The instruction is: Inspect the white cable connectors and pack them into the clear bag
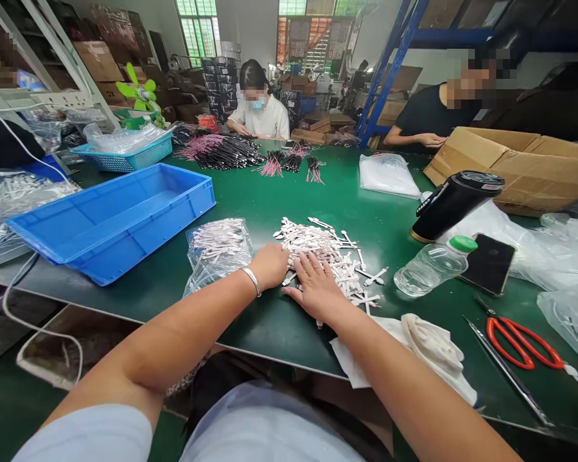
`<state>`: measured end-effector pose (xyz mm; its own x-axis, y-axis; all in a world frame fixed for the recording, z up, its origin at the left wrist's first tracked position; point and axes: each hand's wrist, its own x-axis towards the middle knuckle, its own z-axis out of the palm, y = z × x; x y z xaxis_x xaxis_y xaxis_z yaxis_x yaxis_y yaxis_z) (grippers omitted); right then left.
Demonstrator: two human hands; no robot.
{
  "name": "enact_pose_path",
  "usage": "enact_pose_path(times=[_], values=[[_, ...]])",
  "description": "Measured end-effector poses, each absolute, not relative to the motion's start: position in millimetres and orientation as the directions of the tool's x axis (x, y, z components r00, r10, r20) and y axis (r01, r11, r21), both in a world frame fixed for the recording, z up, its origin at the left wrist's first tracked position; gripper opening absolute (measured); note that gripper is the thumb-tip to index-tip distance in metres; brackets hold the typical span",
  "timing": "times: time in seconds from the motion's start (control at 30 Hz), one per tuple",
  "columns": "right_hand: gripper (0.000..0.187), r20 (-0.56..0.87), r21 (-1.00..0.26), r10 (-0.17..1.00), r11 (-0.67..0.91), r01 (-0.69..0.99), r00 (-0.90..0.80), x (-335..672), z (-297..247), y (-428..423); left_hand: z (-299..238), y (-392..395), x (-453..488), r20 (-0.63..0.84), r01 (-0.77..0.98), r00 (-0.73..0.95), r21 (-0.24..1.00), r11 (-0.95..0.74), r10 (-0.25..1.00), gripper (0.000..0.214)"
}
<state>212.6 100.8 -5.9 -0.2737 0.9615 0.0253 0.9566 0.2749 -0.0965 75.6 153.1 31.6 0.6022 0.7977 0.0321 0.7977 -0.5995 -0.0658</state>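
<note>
Head: white pile (314, 239) near table edge (279, 356)

Table (327, 199): green top, dark front edge. Near the front edge, middle: loose heap of white connectors (313, 237), strays scattered on its right side. Just left of heap: clear bag (221, 247) with similar white pieces inside. Further left: blue bin (158, 232); behind it, blue basket (147, 157) holding clear plastic. Far side: black-and-pink wires (231, 151) in bundles, white packet (389, 174), carton (525, 176) at right. Right side, nearer: black tumbler (455, 205), green-capped bottle (428, 271), phone (494, 263), red-handled cutters (503, 337), tweezers (505, 369) beside them, pale cloth (433, 350).
</note>
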Motion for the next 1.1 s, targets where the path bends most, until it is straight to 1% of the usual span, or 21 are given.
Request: enact_pose_path(times=[0.23,0.33,0.47,0.63,0.77,0.87,0.93,1.0,1.1], values=[[0.076,0.034,-0.124,0.973,0.231,0.965,-0.228,214.9,-12.6,100.0,27.0,144.1,75.1,0.066,0.758,0.651,-0.108,-0.644,0.756,0.02],[0.073,0.043,-0.127,0.975,0.22,0.967,-0.217,215.0,-12.4,99.2,26.2,140.7,76.3,0.078,0.774,0.632,-0.112,-0.624,0.771,0.018],[0.066,0.055,-0.133,0.977,0.21,0.969,-0.204,216.0,-11.9,98.7,23.9,141.7,77.1,0.072,0.811,0.583,-0.097,-0.576,0.809,0.018],[0.051,0.07,-0.143,0.978,0.205,0.968,-0.196,218.2,-10.9,98.8,27.8,139.6,81.0,0.045,0.822,0.569,-0.071,-0.565,0.821,0.021],[0.047,0.081,-0.16,0.979,0.197,0.967,-0.186,219.4,-11.3,99.0,41.4,135.6,82.6,0.051,0.846,0.534,-0.036,-0.532,0.844,0.023],[0.046,0.091,-0.189,0.978,0.2,0.961,-0.185,219.9,-13.4,99.2,56.8,133.2,79.2,0.05,0.863,0.503,0.039,-0.505,0.863,0.021],[0.045,0.1,-0.218,0.977,0.204,0.954,-0.186,220.1,-15.5,99.5,66.7,130.9,74.6,0.051,0.861,0.49,0.124,-0.493,0.87,0.021],[0.044,0.112,-0.255,0.977,0.207,0.945,-0.183,220.4,-17.0,100.0,73.9,127.0,68.9,0.06,0.845,0.481,0.235,-0.48,0.875,0.021],[0.042,0.136,-0.329,0.974,0.219,0.918,-0.183,222.3,-14.8,100.4,76.6,117.3,60.9,0.059,0.784,0.457,0.444,-0.433,0.888,0.017]])
